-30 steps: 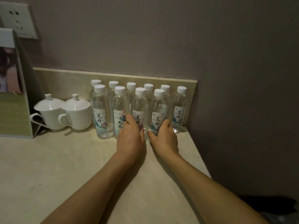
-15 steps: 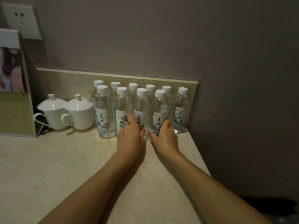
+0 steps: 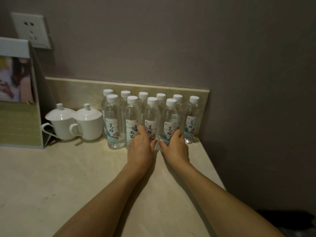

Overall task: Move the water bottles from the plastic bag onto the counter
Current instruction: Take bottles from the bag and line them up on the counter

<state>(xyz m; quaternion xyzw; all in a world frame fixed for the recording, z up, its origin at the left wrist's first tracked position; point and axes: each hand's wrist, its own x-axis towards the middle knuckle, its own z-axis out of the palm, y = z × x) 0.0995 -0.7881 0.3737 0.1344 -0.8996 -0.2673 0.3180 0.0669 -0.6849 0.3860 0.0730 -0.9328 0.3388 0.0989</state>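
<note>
Several clear water bottles with white caps stand upright in two rows on the beige counter, against the low backsplash. My left hand is wrapped around the lower part of the third front-row bottle, with its fingers reaching between that bottle and the second front-row bottle. My right hand holds the base of the fourth front-row bottle. A single bottle stands farthest right. Both held bottles rest on the counter. No plastic bag is in view.
Two white lidded cups stand just left of the bottles. A standing display card is at the far left, below a wall socket. The counter ends at its right edge, next to the wall.
Both hands stay on the same two front-row bottles. Only the view has shifted slightly.
</note>
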